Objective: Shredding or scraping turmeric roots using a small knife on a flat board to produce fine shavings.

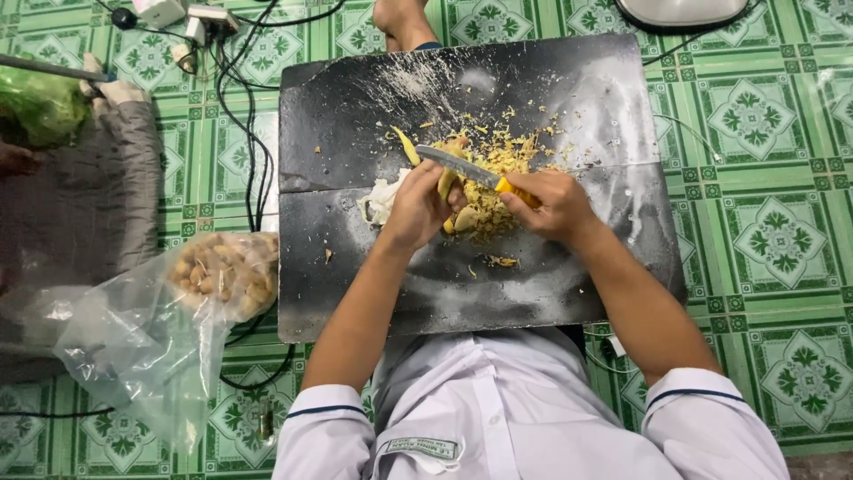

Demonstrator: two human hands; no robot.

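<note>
Head view, frame centre: left hand (416, 209) pinches yellow ginger piece (447, 182); right hand (553, 206) grips yellow-handled steel knife (462, 167), blade touching it.

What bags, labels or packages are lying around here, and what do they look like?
Clear plastic bag: on the tiled floor left of the dark board, crumpled, holding pale brown lumps.
Green plastic bag: top left corner, bulging, translucent.
Name patch: on the white shirt's chest, a small pale rectangle with a dark border.

Head camera, looking straight down, close over dark board (355, 267).
</note>
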